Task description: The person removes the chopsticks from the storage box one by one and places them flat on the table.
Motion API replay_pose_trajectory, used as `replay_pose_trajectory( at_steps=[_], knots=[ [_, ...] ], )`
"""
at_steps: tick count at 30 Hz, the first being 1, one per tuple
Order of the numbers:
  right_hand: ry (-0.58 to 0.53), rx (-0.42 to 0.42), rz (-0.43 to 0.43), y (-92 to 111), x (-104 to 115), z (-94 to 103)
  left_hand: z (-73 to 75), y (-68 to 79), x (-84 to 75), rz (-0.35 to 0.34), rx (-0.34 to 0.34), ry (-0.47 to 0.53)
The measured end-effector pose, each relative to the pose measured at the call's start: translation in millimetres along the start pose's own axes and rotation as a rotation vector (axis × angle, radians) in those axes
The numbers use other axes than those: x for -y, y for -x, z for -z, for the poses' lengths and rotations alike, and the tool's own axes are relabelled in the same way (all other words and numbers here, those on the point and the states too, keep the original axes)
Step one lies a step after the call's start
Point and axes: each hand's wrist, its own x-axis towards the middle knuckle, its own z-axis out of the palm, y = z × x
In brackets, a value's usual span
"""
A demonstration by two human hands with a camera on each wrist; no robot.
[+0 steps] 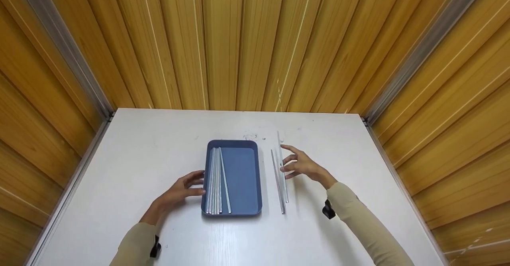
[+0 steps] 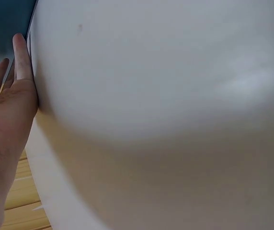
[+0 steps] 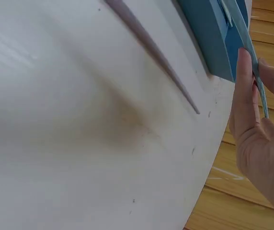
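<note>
On the table stands a blue rectangular tray (image 1: 259, 186), with several silvery metal chopsticks (image 1: 215, 182) lying side by side along its left part and one slanting a little apart. My left hand (image 1: 184, 188) touches the tray's left side with thumb and fingers extended; the left wrist view shows the fingers against the tray wall (image 2: 12, 19). To the right of the tray, my right hand (image 1: 305, 165) pinches a chopstick (image 1: 285, 188) between thumb and fingers, held lengthwise. Another chopstick (image 3: 156, 55) lies on the table between this hand and the tray.
The white table (image 1: 131, 158) backs onto a yellow wood-patterned wall (image 1: 223, 46), with similar walls at both sides. Small dark marks (image 1: 252, 136) dot the table behind the tray. A grey metal rail (image 1: 75, 186) runs along the left edge.
</note>
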Motion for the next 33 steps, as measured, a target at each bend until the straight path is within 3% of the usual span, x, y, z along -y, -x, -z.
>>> replay_pose_trajectory(
  at_steps=[9,20,33],
  knots=[
    [0.016,0.041,-0.011,12.7,-30.2,14.6,1.0,-0.2,-0.2,0.015,-0.008,-0.002],
    [0.082,0.022,-0.072,14.2,-57.8,15.8,0.5,-0.5,0.5,-0.010,0.007,0.015],
    [0.173,-0.053,-0.064,9.1,-60.9,6.0,0.8,-1.2,2.1,-0.012,-0.003,0.002]
  ],
)
